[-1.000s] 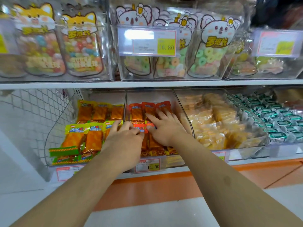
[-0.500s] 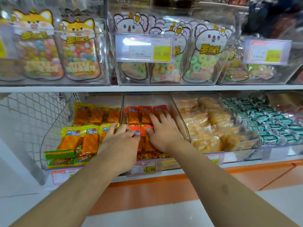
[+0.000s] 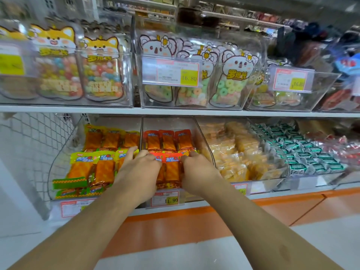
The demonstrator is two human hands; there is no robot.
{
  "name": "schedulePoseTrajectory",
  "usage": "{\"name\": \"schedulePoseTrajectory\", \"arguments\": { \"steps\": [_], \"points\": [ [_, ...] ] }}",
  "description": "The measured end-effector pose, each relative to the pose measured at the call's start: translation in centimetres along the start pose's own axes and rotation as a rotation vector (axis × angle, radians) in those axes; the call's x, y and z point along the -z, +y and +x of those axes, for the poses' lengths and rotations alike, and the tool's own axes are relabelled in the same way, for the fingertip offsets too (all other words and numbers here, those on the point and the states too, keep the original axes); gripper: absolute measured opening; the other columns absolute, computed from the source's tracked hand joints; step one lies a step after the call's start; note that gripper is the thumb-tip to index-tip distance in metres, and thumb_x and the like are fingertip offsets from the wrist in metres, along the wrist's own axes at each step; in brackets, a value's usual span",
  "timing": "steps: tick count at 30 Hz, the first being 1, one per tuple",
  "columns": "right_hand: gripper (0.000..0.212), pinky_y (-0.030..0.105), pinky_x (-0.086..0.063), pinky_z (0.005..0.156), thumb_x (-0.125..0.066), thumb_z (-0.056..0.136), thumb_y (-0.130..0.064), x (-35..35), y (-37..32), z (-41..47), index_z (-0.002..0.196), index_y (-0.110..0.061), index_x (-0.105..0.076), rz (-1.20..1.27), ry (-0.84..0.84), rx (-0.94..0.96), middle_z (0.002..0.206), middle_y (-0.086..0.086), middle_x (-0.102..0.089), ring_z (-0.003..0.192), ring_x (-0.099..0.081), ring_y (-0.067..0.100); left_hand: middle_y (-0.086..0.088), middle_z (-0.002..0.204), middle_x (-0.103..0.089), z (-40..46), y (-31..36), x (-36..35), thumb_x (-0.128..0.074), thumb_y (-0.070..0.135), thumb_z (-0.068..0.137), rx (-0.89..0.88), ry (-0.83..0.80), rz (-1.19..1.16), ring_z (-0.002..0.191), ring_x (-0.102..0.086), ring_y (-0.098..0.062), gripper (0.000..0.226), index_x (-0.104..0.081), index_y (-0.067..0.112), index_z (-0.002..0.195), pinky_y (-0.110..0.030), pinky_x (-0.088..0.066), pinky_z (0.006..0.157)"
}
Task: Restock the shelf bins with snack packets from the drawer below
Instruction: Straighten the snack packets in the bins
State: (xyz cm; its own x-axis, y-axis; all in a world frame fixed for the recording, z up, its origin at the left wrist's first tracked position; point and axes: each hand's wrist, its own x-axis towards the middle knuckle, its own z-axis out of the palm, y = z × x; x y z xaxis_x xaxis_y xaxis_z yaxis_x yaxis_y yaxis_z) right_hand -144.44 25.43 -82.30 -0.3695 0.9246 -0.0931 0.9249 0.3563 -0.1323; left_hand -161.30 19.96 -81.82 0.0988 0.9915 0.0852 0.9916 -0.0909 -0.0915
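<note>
Both hands in the middle clear plastic shelf bin (image 3: 202, 133) — left hand (image 3: 139, 168) and right hand (image 3: 196, 170) curled round the near row of small red foil snack packets (image 3: 172, 168). Likely light, crinkly, slippery — best pinched at the flat sealed ends.

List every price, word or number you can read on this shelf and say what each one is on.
"16.80": yellow patch of the price tag on the ring-candy bin.
"11.90": price tag below the red packets, between the left hand and right hand.
"罗拉长": koala candy bag.
Right upper tag: price blurred.
Packet print and other tags: too blurred to read.
</note>
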Motion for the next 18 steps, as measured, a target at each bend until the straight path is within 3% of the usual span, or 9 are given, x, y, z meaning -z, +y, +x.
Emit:
{"name": "schedulePoseTrajectory", "arguments": {
  "steps": [5, 10, 15, 18],
  "points": [
    [0.053, 0.048, -0.053, 0.101, -0.059, 0.090, -0.018, 0.7, -1.1, -1.8, 0.142, -0.015, -0.052, 0.054, 0.094, 0.058, 0.136, 0.007, -0.054, 0.132, -0.045, 0.030, 0.012, 0.152, -0.048, -2.0, -1.4, 1.0, -0.055, 0.023, 0.101, -0.071, 0.130, -0.244, 0.144, -0.035, -0.013, 0.044, -0.055, 0.033, 0.145, -0.039, -0.020, 0.124],
    [0.046, 0.042, -0.051, 0.101, -0.058, 0.091, -0.014, 1.1, -5.1, -3.1, 0.137, -0.013, -0.054, 0.113, 0.271, 0.189, 0.132, 0.005, -0.055, 0.129, -0.046, 0.027, 0.011, 0.154, -0.045, -6.1, -4.6, 1.9, -0.053, 0.017, 0.101, 0.002, 0.189, -0.400, 0.143, -0.037, -0.015, 0.046, -0.054, 0.028, 0.146, -0.038, -0.038, 0.119],
    [0.039, 0.036, -0.046, 0.103, -0.055, 0.096, -0.013, 0.6, -10.1, -3.0, 0.135, -0.013, -0.057, 0.121, 0.352, 0.353, 0.133, 0.004, -0.056, 0.131, -0.044, 0.024, 0.006, 0.143, -0.055, -8.8, -11.0, 0.8, -0.055, 0.010, 0.097, 0.190, 0.176, -0.337, 0.131, -0.051, -0.020, 0.043, -0.060, 0.021, 0.139, -0.041, -0.047, 0.110],
    [0.042, 0.036, -0.041, 0.108, -0.060, 0.094, -0.013, 0.0, -11.9, -2.2, 0.136, -0.012, -0.057, 0.060, 0.331, 0.382, 0.135, 0.007, -0.055, 0.133, -0.044, 0.027, 0.003, 0.135, -0.060, -9.9, -13.7, -0.1, -0.061, 0.011, 0.094, 0.209, 0.073, -0.257, 0.125, -0.056, -0.022, 0.040, -0.064, 0.020, 0.132, -0.040, -0.049, 0.105]
  ]
}}
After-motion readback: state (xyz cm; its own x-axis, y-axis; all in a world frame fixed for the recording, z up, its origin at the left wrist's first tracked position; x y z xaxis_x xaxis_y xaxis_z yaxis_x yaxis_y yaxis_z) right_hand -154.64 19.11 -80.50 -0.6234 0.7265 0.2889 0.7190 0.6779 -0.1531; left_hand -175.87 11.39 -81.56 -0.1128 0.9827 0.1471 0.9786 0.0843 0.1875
